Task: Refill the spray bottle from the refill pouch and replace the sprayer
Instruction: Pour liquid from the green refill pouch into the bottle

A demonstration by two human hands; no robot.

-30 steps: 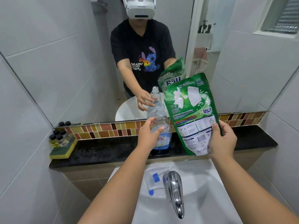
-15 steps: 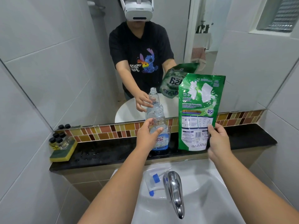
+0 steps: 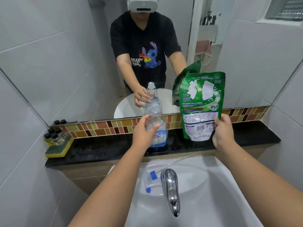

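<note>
Your left hand (image 3: 144, 131) curls around the shoulder of the spray bottle (image 3: 156, 128), thumb on the near side and fingers wrapped across the front, so the grip is closed on the clear plastic just above the blue label. The bottle stands upright on the black ledge (image 3: 101, 148), at about 12 o'clock from the tap (image 3: 171, 192), with its neck open and no sprayer on it. Your right hand (image 3: 223, 133) pinches the lower right corner of the green refill pouch (image 3: 202, 105), thumb on the printed face near the barcode and fingers behind; the pouch is held upright just above the ledge at 3 o'clock from the bottle, near it but not touching, and whether its top is cut open cannot be told from here. The sprayer (image 3: 150, 179), white with blue parts, lies on the rim of the white sink (image 3: 221, 185) at 9 o'clock from the tap, with its thin clear tube trailing toward 2 o'clock along the back of the basin. At 9 o'clock from the bottle, well apart at the far end of the ledge, a yellow and green sponge (image 3: 59, 148) carries a cluster of small dark-capped bottles (image 3: 55, 135). The mirror (image 3: 65, 63) above the tile strip reflects both hands, bottle and pouch.
</note>
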